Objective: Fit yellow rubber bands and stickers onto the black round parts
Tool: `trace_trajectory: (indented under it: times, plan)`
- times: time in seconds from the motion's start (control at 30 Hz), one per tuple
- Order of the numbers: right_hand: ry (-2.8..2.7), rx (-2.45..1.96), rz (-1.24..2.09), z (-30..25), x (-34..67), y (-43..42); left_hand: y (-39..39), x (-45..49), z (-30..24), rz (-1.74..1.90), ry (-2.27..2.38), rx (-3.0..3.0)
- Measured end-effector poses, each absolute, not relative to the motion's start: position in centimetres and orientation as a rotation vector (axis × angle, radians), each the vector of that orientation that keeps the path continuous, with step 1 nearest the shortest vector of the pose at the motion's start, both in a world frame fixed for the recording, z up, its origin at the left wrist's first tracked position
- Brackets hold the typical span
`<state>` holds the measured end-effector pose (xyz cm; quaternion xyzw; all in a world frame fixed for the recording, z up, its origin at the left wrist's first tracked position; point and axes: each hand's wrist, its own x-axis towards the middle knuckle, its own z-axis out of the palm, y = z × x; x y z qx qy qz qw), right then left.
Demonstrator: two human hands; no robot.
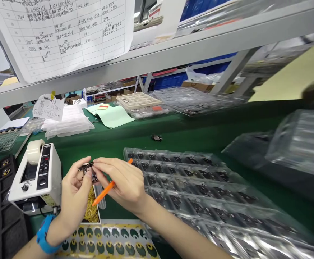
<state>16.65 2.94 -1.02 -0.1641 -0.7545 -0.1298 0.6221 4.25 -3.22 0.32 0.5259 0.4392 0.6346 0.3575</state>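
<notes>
My left hand (76, 190) is closed round a small dark round part with a black ring-like rim (92, 172), held between thumb and fingers. My right hand (123, 181) pinches the same part from the other side. An orange pen-like stick (104, 193) is also tucked in my right hand and slants down to the left; its exact kind is not clear. Fingers hide much of the part. Beneath the hands stands a box of small yellow rings (91, 210). Below it lies a sheet of dark green and yellow die-cut stickers (108, 242).
A white tape dispenser (47, 180) stands at left, beside a black compartment tray (0, 205). Clear plastic trays of dark parts (189, 187) spread to the right. One loose part (156, 137) lies on the green mat. A handwritten chart (73, 36) hangs from the grey shelf beam (173, 54).
</notes>
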Motion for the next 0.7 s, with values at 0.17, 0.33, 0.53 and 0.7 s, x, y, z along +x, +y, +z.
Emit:
trace_trajectory:
  times: [0.17, 0.33, 0.53, 0.7]
  plan:
    - [-1.757, -0.301, -0.353, -0.9, 17.0, 3.0, -3.5, 4.2, -0.5, 1.657, 1.247, 1.461]
    - [-1.772, -0.297, -0.401, -1.2, 17.1, 2.7, -3.6, 4.3, -0.5, 1.711, 1.304, 1.509]
    - [-1.746, -0.344, -0.371, -1.3, 16.8, 2.6, -4.0, 4.8, -1.1, 1.700, 1.390, 1.371]
    - [-1.710, -0.375, -0.350, -1.5, 15.8, 2.6, -4.0, 4.3, -2.3, 1.791, 1.617, 1.303]
